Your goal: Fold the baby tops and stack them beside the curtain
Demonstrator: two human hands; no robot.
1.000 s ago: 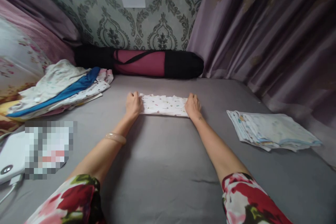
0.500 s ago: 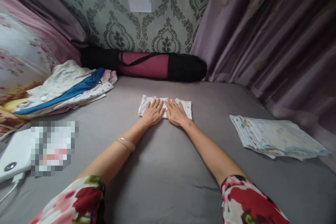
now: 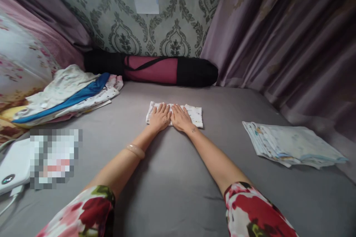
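A small white folded cloth with a faint print, possibly a baby garment, lies flat on the grey bed sheet. Flat on its left part rests my left hand, fingers stretched out. My right hand lies beside it, palm down on the middle of the cloth, fingers extended too. The hands almost touch at the thumbs. They hide much of the cloth; its right end and upper edge show.
To the right is a stack of folded light cloths. A heap of clothes sits at the left, near a white power bank with a cable and a blurred-out object. A black and maroon long bag lies along the wall.
My right hand has slid a little left over the cloth, toward my left hand, uncovering more of the right end. My left hand has shifted only slightly.
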